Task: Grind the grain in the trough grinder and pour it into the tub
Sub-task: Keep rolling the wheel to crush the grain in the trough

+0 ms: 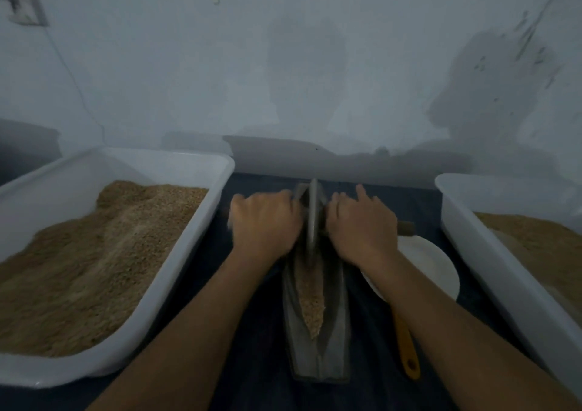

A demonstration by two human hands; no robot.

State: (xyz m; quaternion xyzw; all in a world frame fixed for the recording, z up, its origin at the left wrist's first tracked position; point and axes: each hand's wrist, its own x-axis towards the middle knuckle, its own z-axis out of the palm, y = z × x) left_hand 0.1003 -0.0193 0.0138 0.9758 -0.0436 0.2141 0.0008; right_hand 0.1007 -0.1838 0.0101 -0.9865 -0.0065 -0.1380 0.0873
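Your left hand (264, 221) and right hand (362, 226) each curl round the axle either side of the wheel (312, 221), standing in the trough (316, 325) between the tubs. Heavy, rigid metal; loose grain (311, 300) spills easily, so lift the trough by its ends.

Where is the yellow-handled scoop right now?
In the head view, the scoop lies right of the trough grinder, beneath the right forearm, left of the right tub.

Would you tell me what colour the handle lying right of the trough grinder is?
Yellow-orange handle, seen best in the head view.
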